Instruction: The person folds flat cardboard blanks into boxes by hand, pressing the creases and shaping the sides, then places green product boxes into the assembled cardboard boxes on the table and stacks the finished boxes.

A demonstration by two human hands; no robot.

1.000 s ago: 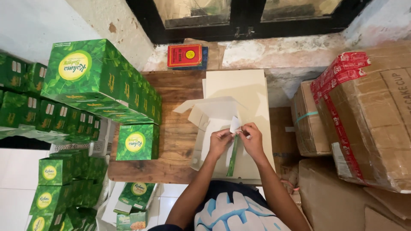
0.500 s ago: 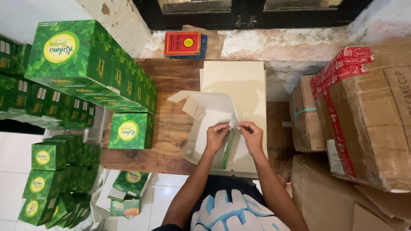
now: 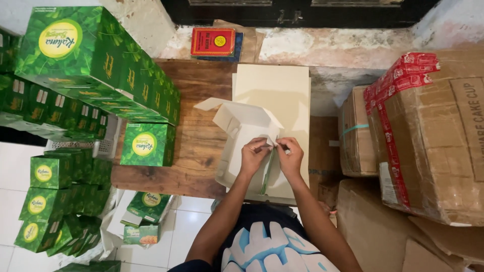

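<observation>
Left hand: the left hand (image 3: 253, 155) is resting at the centre of the frame on a half-folded white carton (image 3: 247, 132), its fingers pinched together on a small flap at the carton's near edge.
Right hand: the right hand (image 3: 291, 157) is sitting just beside the left, fingertips closing on the same flap, so the two hands are nearly touching.
Carton: it is lying open side up, its flaps spreading toward the upper left, on a stack of flat cream carton blanks (image 3: 276, 95).
Blanks: the stack is running from upper centre down to the person's lap, lying on a wooden table (image 3: 196, 131).
Green boxes: a single green box (image 3: 146, 144) is standing on the table left of the carton; a tall stack of green boxes (image 3: 96, 60) is filling the upper left.
Lower left: smaller green boxes (image 3: 50, 196) are piling on a white tiled floor (image 3: 10, 171).
Top centre: a red packet (image 3: 212, 41) is lying against the wall under a dark window frame (image 3: 302, 12).
Right side: large brown cardboard cartons (image 3: 438, 141), one bound with red printed tape (image 3: 388, 100), are crowding the right edge.
</observation>
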